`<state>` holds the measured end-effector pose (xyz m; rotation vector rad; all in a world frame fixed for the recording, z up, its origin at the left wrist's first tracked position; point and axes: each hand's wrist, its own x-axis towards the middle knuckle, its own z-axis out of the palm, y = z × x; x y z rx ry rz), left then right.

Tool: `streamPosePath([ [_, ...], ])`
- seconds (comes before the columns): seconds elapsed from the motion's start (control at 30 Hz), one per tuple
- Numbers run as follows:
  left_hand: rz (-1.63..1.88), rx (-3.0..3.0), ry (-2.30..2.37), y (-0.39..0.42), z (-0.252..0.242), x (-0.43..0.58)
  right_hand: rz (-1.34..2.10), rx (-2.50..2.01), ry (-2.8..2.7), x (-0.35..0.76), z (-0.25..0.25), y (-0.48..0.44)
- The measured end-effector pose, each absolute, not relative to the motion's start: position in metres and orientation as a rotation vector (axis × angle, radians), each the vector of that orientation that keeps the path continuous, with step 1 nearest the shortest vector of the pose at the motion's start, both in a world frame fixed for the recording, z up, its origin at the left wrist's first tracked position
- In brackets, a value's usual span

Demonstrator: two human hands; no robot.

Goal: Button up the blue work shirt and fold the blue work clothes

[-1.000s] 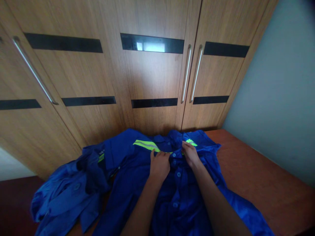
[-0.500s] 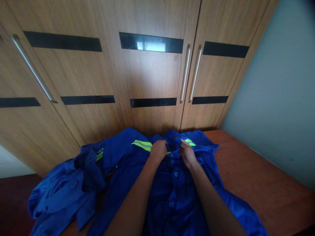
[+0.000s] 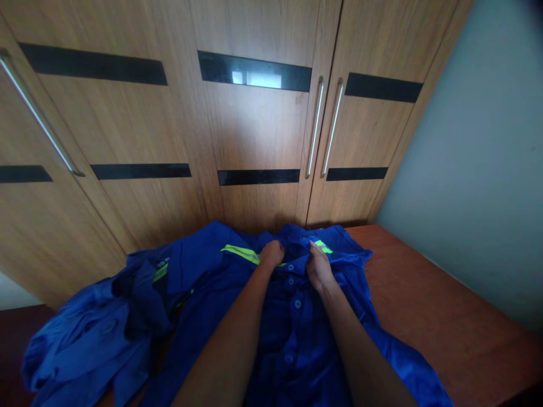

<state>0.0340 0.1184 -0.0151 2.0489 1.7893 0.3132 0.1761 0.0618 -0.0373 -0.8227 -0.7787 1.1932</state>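
A blue work jacket [image 3: 311,316] with buttons down its front and yellow-green reflective strips lies spread before me, collar end toward the wardrobe. My left hand [image 3: 272,254] is closed on the jacket's cloth, left of the button row near the collar. On the other side of the buttons, my right hand [image 3: 318,264] pinches the jacket's edge just below the collar, thumb uppermost. The fingertips of both hands are partly hidden by cloth. Several buttons show in a line between my forearms.
Another crumpled blue garment [image 3: 97,339] with a button lies at the left, against the jacket's sleeve. Behind stands a wooden wardrobe [image 3: 258,124] with metal handles and dark strips. The reddish-brown surface [image 3: 424,299] extends right to a grey-blue wall [image 3: 479,169].
The view has shifted slightly, so most things sit further left. Both hands stay at the jacket's collar area, and my right hand has turned a little with its fingers closed on the cloth.
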Motion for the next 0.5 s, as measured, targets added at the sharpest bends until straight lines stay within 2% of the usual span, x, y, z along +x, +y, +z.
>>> streamPosePath([
  [0.23, 0.471, 1.913, 1.747, 0.117, -0.014, 0.034, 1.119, -0.819, -0.747, 0.169, -0.029, 0.057],
  [0.5, 0.967, 1.688, 1.533, 0.132, 0.009, 0.023, 1.064, -0.865, -0.758, 0.171, -0.015, 0.053],
])
